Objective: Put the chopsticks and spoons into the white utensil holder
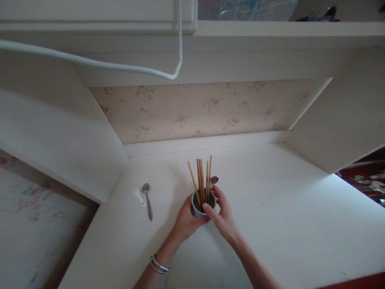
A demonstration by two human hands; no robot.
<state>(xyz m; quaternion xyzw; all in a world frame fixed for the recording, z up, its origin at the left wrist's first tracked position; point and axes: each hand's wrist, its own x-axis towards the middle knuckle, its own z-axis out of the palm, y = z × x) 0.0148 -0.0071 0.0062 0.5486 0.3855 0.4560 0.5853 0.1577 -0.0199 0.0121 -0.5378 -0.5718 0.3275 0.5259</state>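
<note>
In the middle of the white counter, my left hand (187, 218) is wrapped around the left side and front of a grey cup (197, 213). Several wooden chopsticks (201, 180) stand in the cup, fanning out a little at the top. A metal spoon (213, 180) leans out at its right, bowl up. My right hand (222, 214) closes over the cup's right rim, its thumb at the foot of the chopsticks and its fingers beside the spoon. Something white shows partly behind the right hand; I cannot tell what it is.
To the left on the counter (285, 224) lie a white spoon (137, 195) and a metal teaspoon (147, 202), side by side. White side panels and a flowered back wall (207, 108) enclose the counter. A white cable (120, 67) hangs from above, below an overhead shelf (270, 29).
</note>
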